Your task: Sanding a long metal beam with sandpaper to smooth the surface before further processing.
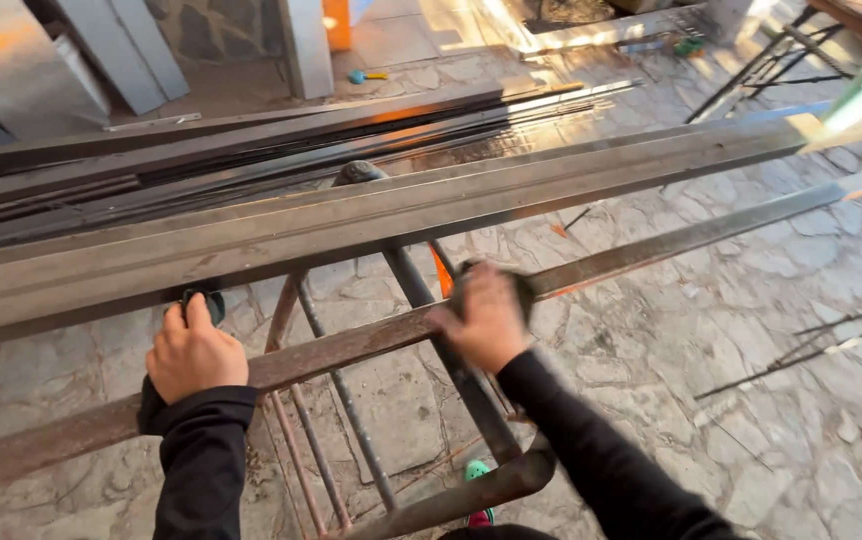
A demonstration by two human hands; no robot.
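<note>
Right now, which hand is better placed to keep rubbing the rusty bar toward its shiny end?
Probably the right hand. It presses a dark pad on the rusty bar, just beside the cleaner stretch. The left hand is farther back, holding a dark round object near the large beam.

Left hand (pixel 191 352) grips a dark round object (pixel 213 301) against the near rusty steel bar (pixel 351 345), fingers curled shut. Right hand (pixel 486 318) presses a dark pad (pixel 521 287) on the same bar, blurred. Wider steel beam (pixel 371 215) lies just behind. Bars rest on a metal stand (pixel 401 400). More long steel strips (pixel 251 150) behind. Stone-paved floor (pixel 731 330) below.
</note>
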